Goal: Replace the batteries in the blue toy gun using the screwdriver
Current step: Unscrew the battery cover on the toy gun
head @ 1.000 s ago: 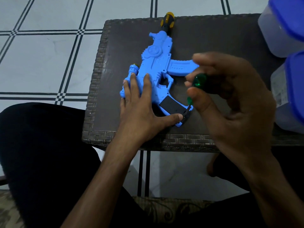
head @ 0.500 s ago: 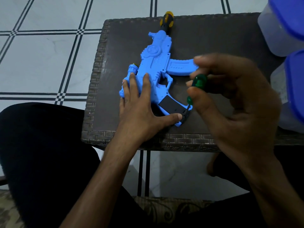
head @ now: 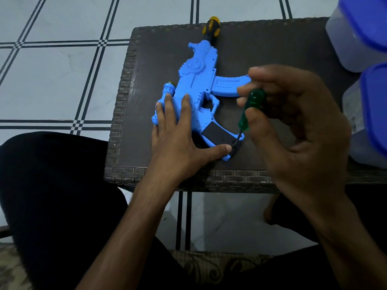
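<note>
The blue toy gun (head: 198,80) lies flat on a small dark wicker table (head: 261,45), muzzle pointing away from me. A black battery cover (head: 216,132) sits on its grip. My left hand (head: 178,139) presses flat on the rear of the gun, thumb stretched along the bottom of the grip. My right hand (head: 293,126) pinches the green handle of a screwdriver (head: 250,109) between thumb and fingers. The shaft slants down to the lower end of the grip, just beside my left thumb tip.
Two clear plastic containers with blue lids (head: 364,38) stand stacked at the table's right edge. The gun's yellow and black muzzle tip (head: 212,28) reaches the table's far edge. White tiled floor lies to the left. My legs in dark trousers are below the table's near edge.
My right hand has turned slightly on the green handle, so more of the handle now shows below my fingers. Left hand and gun stay as they were.
</note>
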A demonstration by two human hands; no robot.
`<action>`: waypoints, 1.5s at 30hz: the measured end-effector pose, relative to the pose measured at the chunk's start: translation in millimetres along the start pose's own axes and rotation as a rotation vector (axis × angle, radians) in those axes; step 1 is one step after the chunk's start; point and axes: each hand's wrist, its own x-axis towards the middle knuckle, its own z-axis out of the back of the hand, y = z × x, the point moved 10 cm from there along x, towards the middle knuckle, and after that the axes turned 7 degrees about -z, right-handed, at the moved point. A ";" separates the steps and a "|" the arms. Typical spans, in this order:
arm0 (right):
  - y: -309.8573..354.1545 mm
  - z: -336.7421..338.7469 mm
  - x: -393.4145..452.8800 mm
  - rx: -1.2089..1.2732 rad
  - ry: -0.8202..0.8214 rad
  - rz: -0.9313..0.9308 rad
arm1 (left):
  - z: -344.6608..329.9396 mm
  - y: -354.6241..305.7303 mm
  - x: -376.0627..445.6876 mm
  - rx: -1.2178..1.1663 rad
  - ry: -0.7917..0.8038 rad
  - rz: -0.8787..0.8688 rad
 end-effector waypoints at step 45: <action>-4.2 1.3 4.2 -0.101 -0.016 0.027 | 4.6 -4.5 -0.9 0.063 -0.053 -0.072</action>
